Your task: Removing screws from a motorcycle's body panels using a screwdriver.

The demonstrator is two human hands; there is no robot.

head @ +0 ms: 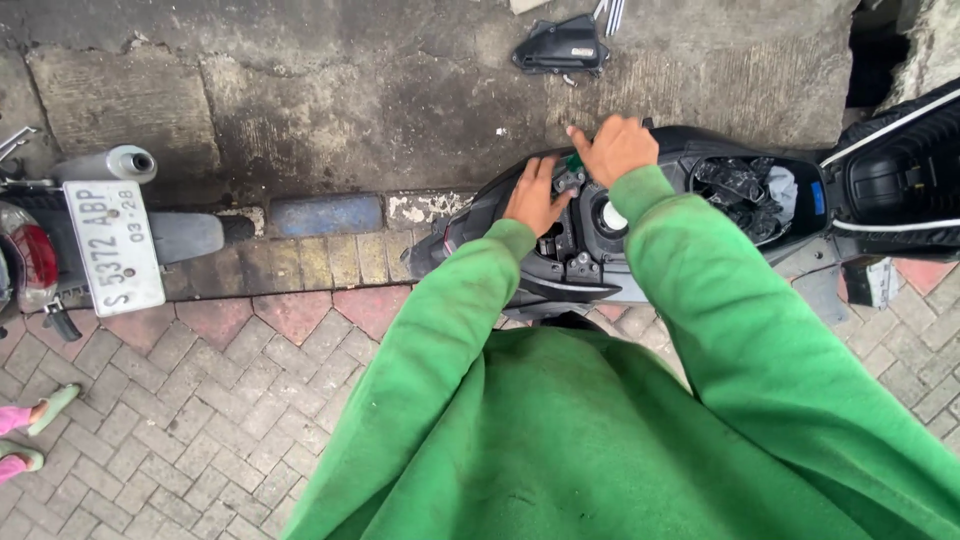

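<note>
Head view: left hand [533, 196] flat, fingers spread on the scooter's exposed rear frame [570, 255]. Right hand [612, 148] closed, pinching a small green-black part [571, 176] above the open fuel filler [611, 215]. Risk: a slip could drop the part inside.

A white number plate [113, 245], shaped like a box, is hanging on a parked bike far off to the left of the hands. A small blue sticker [817, 197] is sitting just right of them.
</note>
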